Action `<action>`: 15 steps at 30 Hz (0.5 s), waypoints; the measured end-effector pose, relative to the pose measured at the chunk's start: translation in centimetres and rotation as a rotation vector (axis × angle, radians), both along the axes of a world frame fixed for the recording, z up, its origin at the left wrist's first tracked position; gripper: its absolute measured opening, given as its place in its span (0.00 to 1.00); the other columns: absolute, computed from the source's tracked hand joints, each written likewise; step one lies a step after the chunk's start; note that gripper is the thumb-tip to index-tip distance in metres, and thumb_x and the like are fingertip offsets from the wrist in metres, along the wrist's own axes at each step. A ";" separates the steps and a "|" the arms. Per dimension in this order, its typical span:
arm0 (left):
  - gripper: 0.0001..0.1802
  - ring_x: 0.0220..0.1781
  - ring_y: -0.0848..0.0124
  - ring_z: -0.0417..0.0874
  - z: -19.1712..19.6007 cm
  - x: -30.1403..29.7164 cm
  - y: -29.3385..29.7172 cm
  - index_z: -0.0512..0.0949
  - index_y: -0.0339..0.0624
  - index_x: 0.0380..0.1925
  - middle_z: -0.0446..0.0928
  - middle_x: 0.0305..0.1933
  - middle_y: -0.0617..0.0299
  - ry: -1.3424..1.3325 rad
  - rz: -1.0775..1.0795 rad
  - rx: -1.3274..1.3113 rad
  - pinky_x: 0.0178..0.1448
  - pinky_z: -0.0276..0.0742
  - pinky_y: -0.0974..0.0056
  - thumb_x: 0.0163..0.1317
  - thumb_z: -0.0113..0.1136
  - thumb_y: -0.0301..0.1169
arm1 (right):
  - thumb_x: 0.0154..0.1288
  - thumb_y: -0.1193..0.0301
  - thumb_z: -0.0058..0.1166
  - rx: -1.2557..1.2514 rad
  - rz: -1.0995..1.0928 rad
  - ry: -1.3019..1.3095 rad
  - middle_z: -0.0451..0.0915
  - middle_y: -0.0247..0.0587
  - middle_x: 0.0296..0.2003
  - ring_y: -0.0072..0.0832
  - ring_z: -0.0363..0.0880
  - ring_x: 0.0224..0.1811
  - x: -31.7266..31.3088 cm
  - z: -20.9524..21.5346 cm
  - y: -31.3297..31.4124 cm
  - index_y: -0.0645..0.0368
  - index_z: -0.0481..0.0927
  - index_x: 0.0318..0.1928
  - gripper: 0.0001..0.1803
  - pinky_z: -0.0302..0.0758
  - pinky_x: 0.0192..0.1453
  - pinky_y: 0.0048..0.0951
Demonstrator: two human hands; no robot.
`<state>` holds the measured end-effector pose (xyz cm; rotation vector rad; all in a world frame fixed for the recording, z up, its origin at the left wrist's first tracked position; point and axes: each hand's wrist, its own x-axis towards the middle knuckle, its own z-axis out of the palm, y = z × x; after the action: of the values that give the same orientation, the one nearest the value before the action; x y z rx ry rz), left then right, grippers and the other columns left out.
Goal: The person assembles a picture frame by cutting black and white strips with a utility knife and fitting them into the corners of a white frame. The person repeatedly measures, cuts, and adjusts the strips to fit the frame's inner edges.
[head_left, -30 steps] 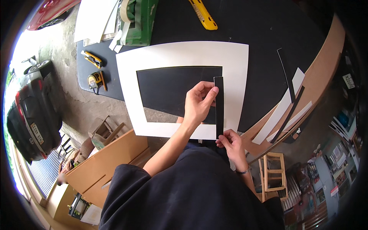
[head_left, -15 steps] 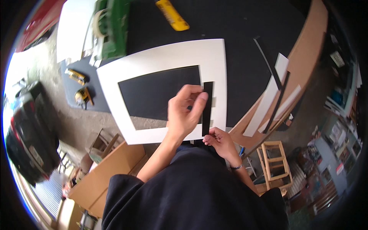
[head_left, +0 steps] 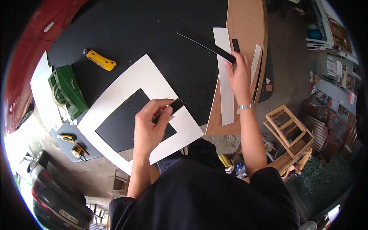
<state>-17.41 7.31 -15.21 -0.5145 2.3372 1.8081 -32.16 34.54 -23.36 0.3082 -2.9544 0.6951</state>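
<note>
My left hand (head_left: pixel 148 122) is closed in a pinch on a short-looking black strip (head_left: pixel 177 104), held over the right side of a white rectangular mat frame (head_left: pixel 115 78). Part of that strip is hidden behind the fingers. The mat frame lies tilted on the black work surface (head_left: pixel 168 61), which shows through its cut-out window. Farther right, my right hand (head_left: pixel 239 73) has its thumb and fingers closed on the near end of a long black strip (head_left: pixel 207 45). This strip slants across a wide white strip (head_left: pixel 226 97).
A yellow utility knife (head_left: pixel 100 60) lies at the upper left. A green tape dispenser (head_left: pixel 69 92) stands beside white sheets (head_left: pixel 43 97). A brown board (head_left: pixel 245 23) runs along the right, bearing a narrow white strip (head_left: pixel 255 61). A tape measure (head_left: pixel 79 151) sits at the lower left.
My right hand has left the mat frame and reached up and right to the long black strip. My left hand still pinches its strip. The whole view has turned.
</note>
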 end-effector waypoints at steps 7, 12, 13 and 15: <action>0.09 0.34 0.71 0.83 -0.9 -0.4 2.2 0.85 0.37 0.46 0.84 0.37 0.56 -0.111 -0.171 -0.011 0.42 0.78 0.67 0.67 0.63 0.24 | 0.66 0.68 0.66 0.044 -0.036 -0.180 0.83 0.44 0.38 0.41 0.80 0.42 -2.9 -0.1 0.6 0.62 0.81 0.43 0.12 0.74 0.46 0.38; 0.09 0.34 0.70 0.83 -1.4 -1.5 3.7 0.85 0.37 0.46 0.85 0.38 0.56 -0.184 -0.229 -0.010 0.43 0.79 0.66 0.67 0.63 0.24 | 0.65 0.65 0.69 -0.509 -0.146 -0.419 0.78 0.35 0.24 0.25 0.74 0.26 -4.0 -1.3 1.8 0.64 0.82 0.39 0.14 0.71 0.33 0.30; 0.10 0.34 0.70 0.83 -1.7 -1.8 4.0 0.85 0.37 0.46 0.85 0.38 0.56 -0.196 -0.241 -0.010 0.43 0.79 0.66 0.66 0.63 0.24 | 0.66 0.62 0.69 -0.607 -0.145 -0.478 0.76 0.32 0.25 0.20 0.70 0.29 -4.6 -0.8 1.1 0.65 0.82 0.42 0.17 0.70 0.34 0.27; 0.09 0.35 0.69 0.84 -1.7 -2.5 4.9 0.85 0.37 0.46 0.85 0.38 0.56 -0.148 -0.263 -0.024 0.42 0.79 0.65 0.66 0.64 0.24 | 0.68 0.59 0.67 -0.639 -0.152 -0.403 0.81 0.39 0.32 0.24 0.77 0.33 -4.9 1.3 0.3 0.66 0.82 0.46 0.20 0.75 0.38 0.26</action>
<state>-19.91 12.18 -16.95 -0.3133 2.2107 1.5706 -37.03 34.80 -22.03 -0.1250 -2.8277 1.7764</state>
